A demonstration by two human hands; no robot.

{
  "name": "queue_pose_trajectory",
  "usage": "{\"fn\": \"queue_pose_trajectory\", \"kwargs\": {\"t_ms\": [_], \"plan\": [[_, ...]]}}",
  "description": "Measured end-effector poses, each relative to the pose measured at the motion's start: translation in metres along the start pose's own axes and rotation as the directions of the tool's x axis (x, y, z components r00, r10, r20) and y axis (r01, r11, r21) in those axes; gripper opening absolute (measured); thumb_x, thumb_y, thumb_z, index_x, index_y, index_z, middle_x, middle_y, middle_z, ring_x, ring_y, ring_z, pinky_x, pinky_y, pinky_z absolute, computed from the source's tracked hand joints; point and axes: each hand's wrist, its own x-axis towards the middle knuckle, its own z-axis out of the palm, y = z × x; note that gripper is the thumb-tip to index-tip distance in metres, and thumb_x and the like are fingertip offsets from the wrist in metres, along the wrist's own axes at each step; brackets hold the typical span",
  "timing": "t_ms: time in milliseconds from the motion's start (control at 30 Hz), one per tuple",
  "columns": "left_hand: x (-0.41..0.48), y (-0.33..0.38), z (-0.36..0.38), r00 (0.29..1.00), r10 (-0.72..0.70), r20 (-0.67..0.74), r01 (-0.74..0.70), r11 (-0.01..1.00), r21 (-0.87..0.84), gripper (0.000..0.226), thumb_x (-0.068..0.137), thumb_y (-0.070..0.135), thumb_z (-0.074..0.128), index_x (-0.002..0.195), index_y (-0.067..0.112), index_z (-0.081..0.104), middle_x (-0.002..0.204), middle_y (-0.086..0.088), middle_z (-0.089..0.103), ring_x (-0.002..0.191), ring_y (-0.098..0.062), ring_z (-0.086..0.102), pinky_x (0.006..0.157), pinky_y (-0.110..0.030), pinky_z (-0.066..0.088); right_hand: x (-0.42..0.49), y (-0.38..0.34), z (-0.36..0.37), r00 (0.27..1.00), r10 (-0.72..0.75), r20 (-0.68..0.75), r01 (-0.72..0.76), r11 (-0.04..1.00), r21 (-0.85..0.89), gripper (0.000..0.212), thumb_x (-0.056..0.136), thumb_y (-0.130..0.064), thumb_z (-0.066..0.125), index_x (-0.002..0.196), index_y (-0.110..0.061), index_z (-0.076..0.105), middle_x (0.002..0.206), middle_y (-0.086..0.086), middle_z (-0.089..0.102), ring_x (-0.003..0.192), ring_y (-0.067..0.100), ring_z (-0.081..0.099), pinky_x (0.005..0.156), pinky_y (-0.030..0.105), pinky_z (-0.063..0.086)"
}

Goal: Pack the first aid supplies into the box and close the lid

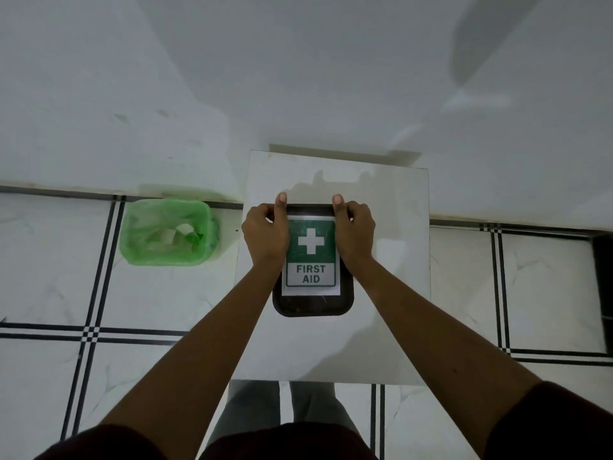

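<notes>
Box (313, 305): black, rounded corners, set flat near the middle of the white tabletop (391, 293), lid on; long side runs away from the person.
Label (311, 257): green w/ white cross, "FIRST AID" printed below; stuck on the lid, covers most of it.
Left grip (265, 232): fingers curled shut, pressed against the box's left edge at the far half; thumb (282, 202) is stretched out past the far left corner.
Right grip (355, 230): same pose, mirrored; fingers curled shut against the right edge, thumb (337, 202) stretched past the far right corner.
Box vs grips: far half is held between the two hands, near half sticks out bare toward the person; whether fingers are hooked under the rim can't be told.
Supplies: none seen outside the box; contents hidden by lid.
Bin (167, 232): green bag liner, on the tiled floor (49, 277) left of the tabletop, well apart from the box; pale scraps inside.
Sleeves: dark, at the bottom corners.
</notes>
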Motion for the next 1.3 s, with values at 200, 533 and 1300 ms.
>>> {"fn": "queue_pose_trajectory", "kwargs": {"t_ms": [200,533,1300], "plan": [[-0.019,0.010,-0.017,0.984,0.071,0.166,-0.083,0.994,0.069,0.047,0.095,0.049,0.040,0.118,0.013,0.058,0.112,-0.008,0.064,0.102,-0.021,0.060,0.090,-0.039,0.050,-0.019,-0.011,-0.009,0.998,-0.055,-0.005,0.053,0.980,-0.193,0.041,0.098,-0.046,0.037,0.101,-0.013,0.060,0.103,0.009,0.060,0.090,0.021,0.059,0.078,0.033,0.049],[-0.074,-0.027,-0.048,0.834,0.316,0.452,-0.520,0.723,0.455,0.063,0.099,0.044,0.015,0.151,0.015,-0.004,0.161,-0.004,-0.007,0.148,-0.018,-0.009,0.118,-0.050,0.019,-0.084,0.037,-0.015,0.900,-0.378,0.218,0.435,0.743,-0.509,0.063,0.100,-0.040,0.023,0.151,-0.013,0.000,0.162,0.005,-0.001,0.148,0.018,-0.008,0.122,0.039,0.005],[-0.063,0.010,-0.057,0.818,0.307,0.486,-0.529,0.732,0.429,0.059,0.099,0.044,0.015,0.150,0.015,0.019,0.160,-0.006,0.009,0.148,-0.019,0.000,0.118,-0.047,0.019,-0.081,0.005,-0.042,0.911,-0.379,0.166,0.406,0.744,-0.530,0.061,0.098,-0.040,0.013,0.148,-0.008,0.025,0.158,0.013,0.021,0.148,0.027,0.010,0.121,0.042,0.005]]}}
